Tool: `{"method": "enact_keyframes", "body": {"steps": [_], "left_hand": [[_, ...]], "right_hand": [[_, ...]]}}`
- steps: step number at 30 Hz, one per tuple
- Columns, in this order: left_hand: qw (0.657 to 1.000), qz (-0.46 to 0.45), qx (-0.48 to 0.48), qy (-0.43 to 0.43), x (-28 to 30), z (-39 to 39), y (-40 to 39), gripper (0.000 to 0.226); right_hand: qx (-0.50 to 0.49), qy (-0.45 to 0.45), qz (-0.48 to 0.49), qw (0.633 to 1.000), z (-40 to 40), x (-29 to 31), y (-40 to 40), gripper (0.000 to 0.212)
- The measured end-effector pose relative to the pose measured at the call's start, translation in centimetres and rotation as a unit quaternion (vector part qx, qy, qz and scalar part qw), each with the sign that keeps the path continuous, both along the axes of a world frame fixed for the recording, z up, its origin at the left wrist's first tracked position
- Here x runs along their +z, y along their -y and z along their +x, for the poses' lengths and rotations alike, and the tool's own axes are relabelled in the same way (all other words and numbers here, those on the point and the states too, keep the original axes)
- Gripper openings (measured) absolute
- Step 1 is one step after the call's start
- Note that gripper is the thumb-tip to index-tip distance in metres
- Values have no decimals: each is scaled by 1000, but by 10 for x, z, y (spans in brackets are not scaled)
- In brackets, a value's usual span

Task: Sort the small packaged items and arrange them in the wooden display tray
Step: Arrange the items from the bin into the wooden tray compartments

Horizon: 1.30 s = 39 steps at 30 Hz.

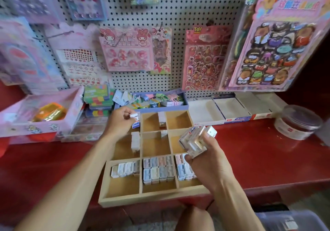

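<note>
red bench [259, 141] under pegboard, wooden display tray [155, 197] at its front edge. left hand [119, 122] pinches one small packet [135, 121] over tray's far-left cell. right hand [205, 163] fingers curled around a loose stack of packets [193, 139]; risk: stack slips, scatters filled front rows.

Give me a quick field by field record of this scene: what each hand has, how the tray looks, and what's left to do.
left hand: pinches one small white packet above the tray's far left
right hand: grips a bunch of clear packets
wooden tray: nine compartments on a red counter
near row: packets lined up in all three
middle and far rows: a few upright packets
remaining: place the held packets
</note>
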<state>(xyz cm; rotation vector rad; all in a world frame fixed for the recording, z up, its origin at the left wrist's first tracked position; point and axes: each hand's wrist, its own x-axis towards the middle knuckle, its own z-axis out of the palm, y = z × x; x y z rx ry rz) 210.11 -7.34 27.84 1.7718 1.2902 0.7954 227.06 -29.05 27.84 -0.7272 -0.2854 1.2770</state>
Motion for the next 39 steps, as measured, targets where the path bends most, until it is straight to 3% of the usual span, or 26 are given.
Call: {"method": "enact_keyframes", "body": {"steps": [12,16,21,23,26,31,36,39], "left_hand": [[978,70,-25,-194,-28,12,-36,20],[976,75,-28,-204,-32,13,-38,22],[973,58,-43,-221,-14,8,-36,27],[982,76,-40,-168,1,7,-20,18],[994,-3,-106,-25,26,12,31,7],[957,-141,-253,23,34,26,97,17],[940,-215,-229,130,36,29,103,19],[950,-179,-214,139,38,29,104,19]], "right_hand": [[17,86,-44,995,-4,-6,-14,63],[6,113,-65,991,-5,-8,-17,81],[8,137,-79,987,-7,-9,-16,71],[5,143,-80,986,-7,-8,-15,72],[1,136,-73,988,-8,-6,-14,71],[6,137,-34,990,-16,-2,-10,88],[-5,119,10,993,-22,5,-4,83],[-15,109,25,994,-24,8,-2,78]]}}
